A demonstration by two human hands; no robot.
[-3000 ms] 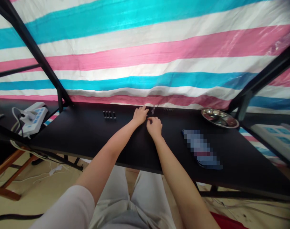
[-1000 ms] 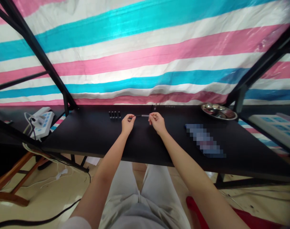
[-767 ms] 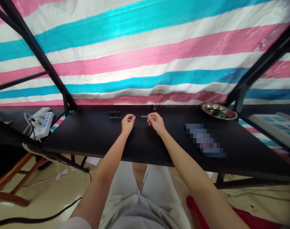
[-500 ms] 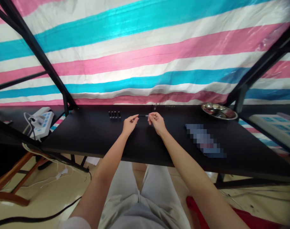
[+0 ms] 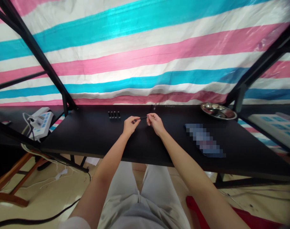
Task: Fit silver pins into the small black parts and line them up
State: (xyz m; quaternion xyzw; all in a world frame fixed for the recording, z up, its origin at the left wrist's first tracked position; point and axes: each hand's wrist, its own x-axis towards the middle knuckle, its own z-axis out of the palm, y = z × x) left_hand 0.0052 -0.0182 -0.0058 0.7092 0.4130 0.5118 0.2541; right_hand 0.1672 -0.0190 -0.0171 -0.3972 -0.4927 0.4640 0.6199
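My left hand (image 5: 129,124) and my right hand (image 5: 155,122) are raised just above the black table (image 5: 92,133), close together near its far middle. Both pinch the ends of a thin dark pen-like stick (image 5: 143,118) that spans the short gap between them. A row of small black caps (image 5: 113,114) stands on the table to the left of my left hand. More small dark pieces (image 5: 169,107) lie near the back edge.
A round metal dish (image 5: 218,111) sits at the back right. A blurred flat object (image 5: 204,140) lies right of my hands. A white power strip (image 5: 38,121) with cables rests at the left. Black frame bars and a striped tarp stand behind the table.
My hands lifted from the tabletop holding the stick between them. Over the last second they drew closer together, so less of the stick shows between the fingers.
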